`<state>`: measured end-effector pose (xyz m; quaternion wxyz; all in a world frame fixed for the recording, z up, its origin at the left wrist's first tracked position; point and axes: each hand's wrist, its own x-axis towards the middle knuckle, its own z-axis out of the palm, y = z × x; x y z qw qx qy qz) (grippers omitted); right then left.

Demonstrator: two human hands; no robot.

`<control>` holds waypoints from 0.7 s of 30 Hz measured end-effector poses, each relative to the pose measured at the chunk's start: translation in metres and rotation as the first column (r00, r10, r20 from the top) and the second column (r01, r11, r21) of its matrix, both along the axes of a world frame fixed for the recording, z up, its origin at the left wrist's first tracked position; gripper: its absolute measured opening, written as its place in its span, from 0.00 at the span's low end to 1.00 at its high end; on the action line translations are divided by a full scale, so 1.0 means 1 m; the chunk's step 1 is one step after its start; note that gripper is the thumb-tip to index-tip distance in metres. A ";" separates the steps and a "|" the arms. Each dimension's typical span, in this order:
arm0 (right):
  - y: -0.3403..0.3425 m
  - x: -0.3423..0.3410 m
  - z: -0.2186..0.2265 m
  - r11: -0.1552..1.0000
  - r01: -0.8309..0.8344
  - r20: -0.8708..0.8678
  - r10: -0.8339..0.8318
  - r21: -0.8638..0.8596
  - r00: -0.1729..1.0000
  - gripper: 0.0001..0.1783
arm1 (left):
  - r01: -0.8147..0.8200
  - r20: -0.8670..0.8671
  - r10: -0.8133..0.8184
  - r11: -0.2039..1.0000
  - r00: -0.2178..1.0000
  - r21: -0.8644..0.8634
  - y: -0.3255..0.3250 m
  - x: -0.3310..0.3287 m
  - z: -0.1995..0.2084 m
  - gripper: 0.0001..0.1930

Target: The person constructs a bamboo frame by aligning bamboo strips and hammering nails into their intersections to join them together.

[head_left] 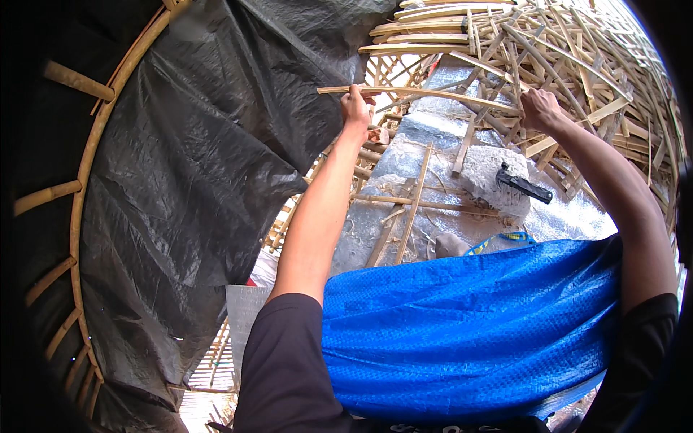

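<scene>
A long, thin bamboo strip (433,94) stretches between my two hands, out in front of me at arm's length. My left hand (356,110) pinches it near its left end, and a short piece sticks out past the fingers. At the other end, my right hand (543,112) is closed around the strip, beside the pile; a second strip (480,65) runs up to that same hand, and I cannot tell if it is held too. Below the hands, a black hammer (522,184) lies across a rough pale stone block (480,169).
A large heap of bamboo strips (606,79) fills the far right, with neatly stacked ones (419,36) beside it. Loose sticks (415,209) lie on the silvery sheet (440,130). Blue tarp (462,325) covers my lap. Black plastic sheeting (195,144) and a bamboo frame (86,159) stand at left.
</scene>
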<state>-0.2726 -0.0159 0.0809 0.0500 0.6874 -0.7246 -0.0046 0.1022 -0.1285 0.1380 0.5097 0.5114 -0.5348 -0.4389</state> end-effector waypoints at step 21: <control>-0.004 0.001 -0.027 0.970 -0.111 -0.197 0.154 0.215 0.968 0.08 | 0.102 0.020 -0.102 0.995 0.995 -0.014 -0.012 0.016 -0.013 0.24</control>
